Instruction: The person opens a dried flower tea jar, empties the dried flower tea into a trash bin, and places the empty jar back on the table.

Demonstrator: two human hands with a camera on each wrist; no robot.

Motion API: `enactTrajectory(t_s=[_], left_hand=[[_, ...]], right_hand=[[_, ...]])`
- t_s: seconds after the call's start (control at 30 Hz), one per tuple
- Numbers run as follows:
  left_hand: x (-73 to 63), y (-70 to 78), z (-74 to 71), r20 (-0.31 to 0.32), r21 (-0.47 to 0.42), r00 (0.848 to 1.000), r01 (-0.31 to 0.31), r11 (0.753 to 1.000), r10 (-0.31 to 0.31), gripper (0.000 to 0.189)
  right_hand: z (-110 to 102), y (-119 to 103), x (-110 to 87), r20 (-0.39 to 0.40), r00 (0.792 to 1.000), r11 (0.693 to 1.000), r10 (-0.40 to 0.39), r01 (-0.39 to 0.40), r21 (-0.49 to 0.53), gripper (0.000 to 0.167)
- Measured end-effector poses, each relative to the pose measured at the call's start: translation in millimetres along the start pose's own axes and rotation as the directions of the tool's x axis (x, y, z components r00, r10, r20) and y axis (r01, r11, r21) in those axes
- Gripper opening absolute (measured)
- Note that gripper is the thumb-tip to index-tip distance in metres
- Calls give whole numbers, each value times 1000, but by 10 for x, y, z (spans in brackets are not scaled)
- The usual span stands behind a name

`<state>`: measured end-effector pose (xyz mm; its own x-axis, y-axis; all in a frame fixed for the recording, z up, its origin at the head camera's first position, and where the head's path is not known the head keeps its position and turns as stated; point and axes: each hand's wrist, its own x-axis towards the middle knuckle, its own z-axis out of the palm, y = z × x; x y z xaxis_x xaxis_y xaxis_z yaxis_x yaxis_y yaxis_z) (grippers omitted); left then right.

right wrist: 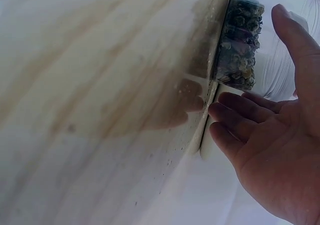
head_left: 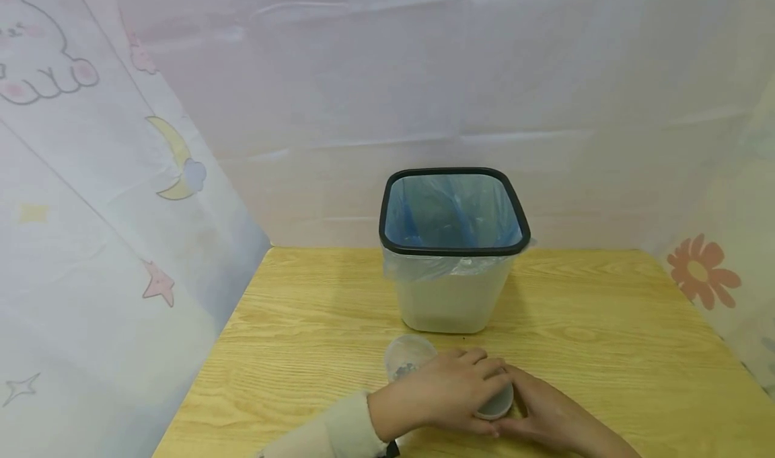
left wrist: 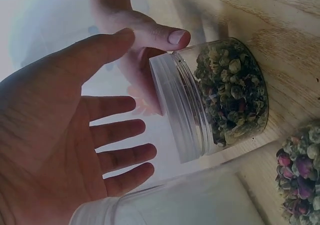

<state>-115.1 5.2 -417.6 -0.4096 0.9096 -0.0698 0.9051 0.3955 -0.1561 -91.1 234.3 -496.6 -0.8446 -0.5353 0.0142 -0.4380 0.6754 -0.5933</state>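
Note:
A clear jar of dried flower buds (left wrist: 232,92) with a translucent lid (left wrist: 172,110) stands on the table, mostly covered by the hands in the head view. My left hand (head_left: 451,391) reaches across it; in the left wrist view its fingers are spread and apart from the lid. My right hand (head_left: 547,411) is at the jar's right side, its thumb by the lid's edge. The right wrist view shows its fingers extended beside the jar. A taller clear jar (head_left: 412,347) stands just left, buds (left wrist: 302,180) at its bottom, partly hidden by my left hand.
Behind the jars stands a white bin (head_left: 451,296) with a black rim and a thin plastic liner (head_left: 424,209). The wood-grain table (head_left: 290,337) ends at a hanging printed cloth (head_left: 327,95), which also covers the left and right sides.

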Motion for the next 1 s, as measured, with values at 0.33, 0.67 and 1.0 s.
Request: enactTrajectory(t_s=[0.33,0.67,1.0], left_hand=[[14,30,15,25,28,1000,12,1000,-13,83],[45,35,15,45,23,998,32,999,-33,85],[61,18,-5,16,-33,998,59,998,-59,90]], right_hand=[[-37,-14,-6,7,1000,999,3,-3,43,86],[-57,-35,-27,-48,999,1000,-7,6,-16,92],[-90,-54,-40,-100,995,999,-19,16,-35,86]])
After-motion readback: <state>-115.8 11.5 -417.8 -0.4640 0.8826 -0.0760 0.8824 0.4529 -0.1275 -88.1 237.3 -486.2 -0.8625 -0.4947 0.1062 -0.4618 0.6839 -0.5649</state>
